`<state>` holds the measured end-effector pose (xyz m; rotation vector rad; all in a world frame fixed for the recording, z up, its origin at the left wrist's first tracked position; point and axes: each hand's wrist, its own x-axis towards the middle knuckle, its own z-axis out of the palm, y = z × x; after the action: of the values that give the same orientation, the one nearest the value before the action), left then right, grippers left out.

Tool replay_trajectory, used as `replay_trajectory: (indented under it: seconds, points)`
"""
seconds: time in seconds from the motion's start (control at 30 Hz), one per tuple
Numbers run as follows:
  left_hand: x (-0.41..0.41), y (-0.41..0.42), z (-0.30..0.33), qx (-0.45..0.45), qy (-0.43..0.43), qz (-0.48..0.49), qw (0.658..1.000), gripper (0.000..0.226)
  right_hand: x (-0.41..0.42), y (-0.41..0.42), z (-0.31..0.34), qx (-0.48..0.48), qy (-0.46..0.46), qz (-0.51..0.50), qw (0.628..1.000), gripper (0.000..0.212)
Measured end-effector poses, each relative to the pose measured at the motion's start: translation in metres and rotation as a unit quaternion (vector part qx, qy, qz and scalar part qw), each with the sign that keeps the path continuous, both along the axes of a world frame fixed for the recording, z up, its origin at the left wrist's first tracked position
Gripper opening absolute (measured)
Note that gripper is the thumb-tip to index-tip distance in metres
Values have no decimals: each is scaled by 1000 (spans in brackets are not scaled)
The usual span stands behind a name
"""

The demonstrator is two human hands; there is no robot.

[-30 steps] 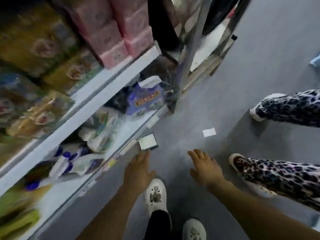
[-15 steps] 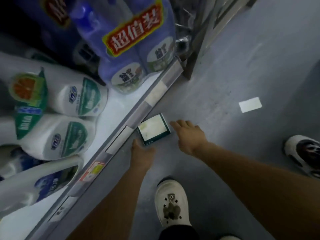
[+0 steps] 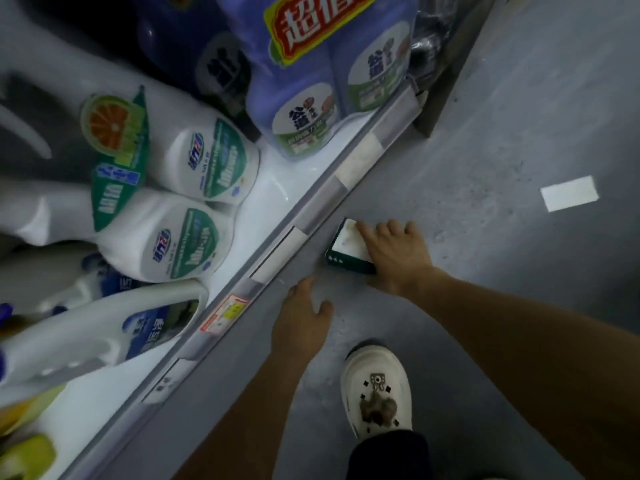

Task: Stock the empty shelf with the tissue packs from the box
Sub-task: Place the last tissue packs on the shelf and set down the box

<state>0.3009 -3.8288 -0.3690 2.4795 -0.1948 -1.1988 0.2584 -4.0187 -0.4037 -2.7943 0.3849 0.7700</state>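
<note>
A small tissue pack [image 3: 347, 244], white on top with a dark green edge, lies on the grey floor right beside the bottom shelf's front rail [image 3: 313, 216]. My right hand [image 3: 398, 259] lies over its right end, fingers curled over the top and far edge, gripping it. My left hand [image 3: 301, 323] hovers just above the floor to the near left of the pack, fingers relaxed, holding nothing and not touching the pack. No box is in view.
The white bottom shelf [image 3: 273, 188] holds white detergent bottles [image 3: 187, 244] and blue-wrapped packs [image 3: 311, 81]. A metal upright [image 3: 446, 84] stands at the shelf's end. A white paper slip [image 3: 569, 193] lies on the floor. My white shoe [image 3: 375, 389] is near the hands.
My head has dropped closer to the floor. My right hand moved left from beside the pack onto it and closed over it. My left hand stays just short of the pack.
</note>
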Motion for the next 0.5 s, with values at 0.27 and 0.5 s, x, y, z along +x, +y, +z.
replay_trajectory:
  seconds: [0.27, 0.5]
  points:
    - [-56, 27, 149, -44, -6, 54, 998, 48, -69, 0, 146, 515, 116, -438, 728, 25]
    - [-83, 38, 304, -138, -69, 134, 979, 38, -106, 11, 302, 690, 140, -480, 523, 44]
